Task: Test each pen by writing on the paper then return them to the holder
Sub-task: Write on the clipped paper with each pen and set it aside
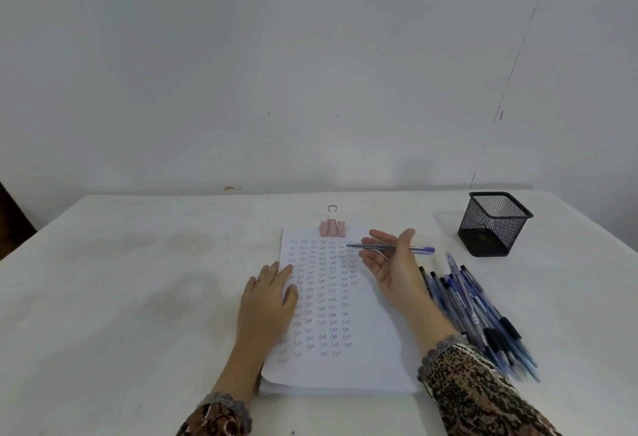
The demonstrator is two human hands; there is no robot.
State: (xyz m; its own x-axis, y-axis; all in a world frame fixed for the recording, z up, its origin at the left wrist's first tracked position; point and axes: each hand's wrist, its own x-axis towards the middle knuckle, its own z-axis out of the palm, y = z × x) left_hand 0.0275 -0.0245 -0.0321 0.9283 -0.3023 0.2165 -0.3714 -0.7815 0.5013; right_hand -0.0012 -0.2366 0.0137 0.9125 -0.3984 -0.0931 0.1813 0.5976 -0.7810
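While the left hand [269, 294] is lying flat, fingers straight, pinning the clipped paper [362, 349] to the table [138, 280], the right hand [390, 263] is holding one pen [373, 247] loosely above the sheet's upper right, palm up, fingers spread, thumb crossing the barrel. Light, stiff and smooth, it is probably risking a roll out of so slack a hold, so a mid-barrel pinch is looking wisest before carrying it to the mesh holder [490, 228] standing at far right.

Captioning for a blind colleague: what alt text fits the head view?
A right hand holds a pen over a paper filled with test scribbles, the left hand pressing it flat. More pens lie right of it, near a mesh holder.
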